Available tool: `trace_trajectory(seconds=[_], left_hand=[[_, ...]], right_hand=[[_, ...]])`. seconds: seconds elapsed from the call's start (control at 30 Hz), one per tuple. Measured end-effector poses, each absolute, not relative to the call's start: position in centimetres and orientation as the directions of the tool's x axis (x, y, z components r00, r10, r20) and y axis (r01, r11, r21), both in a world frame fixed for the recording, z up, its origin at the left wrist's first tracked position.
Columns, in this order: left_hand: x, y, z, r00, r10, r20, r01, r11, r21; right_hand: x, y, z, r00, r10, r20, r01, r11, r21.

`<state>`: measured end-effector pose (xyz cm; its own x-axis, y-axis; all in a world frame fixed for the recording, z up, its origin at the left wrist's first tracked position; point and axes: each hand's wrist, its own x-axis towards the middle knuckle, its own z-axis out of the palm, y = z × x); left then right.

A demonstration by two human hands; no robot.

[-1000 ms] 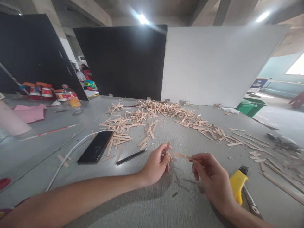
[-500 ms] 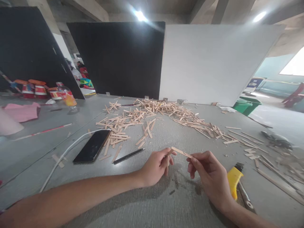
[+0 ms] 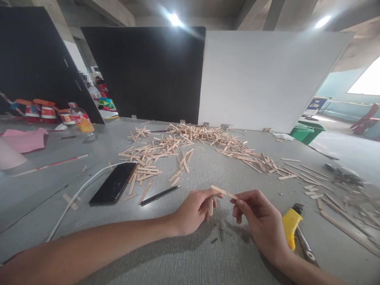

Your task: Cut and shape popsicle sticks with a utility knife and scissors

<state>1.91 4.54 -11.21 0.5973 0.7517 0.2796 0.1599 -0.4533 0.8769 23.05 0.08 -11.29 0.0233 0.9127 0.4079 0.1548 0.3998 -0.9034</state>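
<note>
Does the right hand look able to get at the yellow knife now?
Probably yes: the yellow knife lies right beside the right hand with nothing between them, though that hand is pinching a wooden stick it would have to release first.

Grey table [image 3: 213, 166] strewn with loose wooden sticks [image 3: 190, 144]. Black phone [image 3: 113, 183] left of centre, white cable [image 3: 77, 194] running to it, black pen [image 3: 159, 195] just beside. Yellow utility knife [image 3: 290, 231] at right. Drink bottle [image 3: 79, 120], pink paper [image 3: 25, 139] far left. Green bin [image 3: 305, 132] beyond table.
</note>
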Motion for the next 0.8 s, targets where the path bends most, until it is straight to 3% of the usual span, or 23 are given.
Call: trace_trajectory(seconds=[0.37,0.57,0.8], left_hand=[[1.88,4.44,-10.81,0.611,0.728,0.311,0.165,-0.501,0.85],[1.85,4.37,-10.84,0.618,0.723,0.309,0.175,-0.51,0.842],[1.91,4.39,-10.84,0.619,0.73,0.29,0.201,-0.504,0.84]], right_hand=[[23.21,-0.12,-11.48,-0.024,0.886,0.463,0.23,0.456,-0.86],[23.01,-0.13,-11.47,-0.008,0.883,0.47,0.153,0.466,-0.872],[22.93,-0.37,-11.33,-0.094,0.93,0.356,0.129,0.366,-0.922]])
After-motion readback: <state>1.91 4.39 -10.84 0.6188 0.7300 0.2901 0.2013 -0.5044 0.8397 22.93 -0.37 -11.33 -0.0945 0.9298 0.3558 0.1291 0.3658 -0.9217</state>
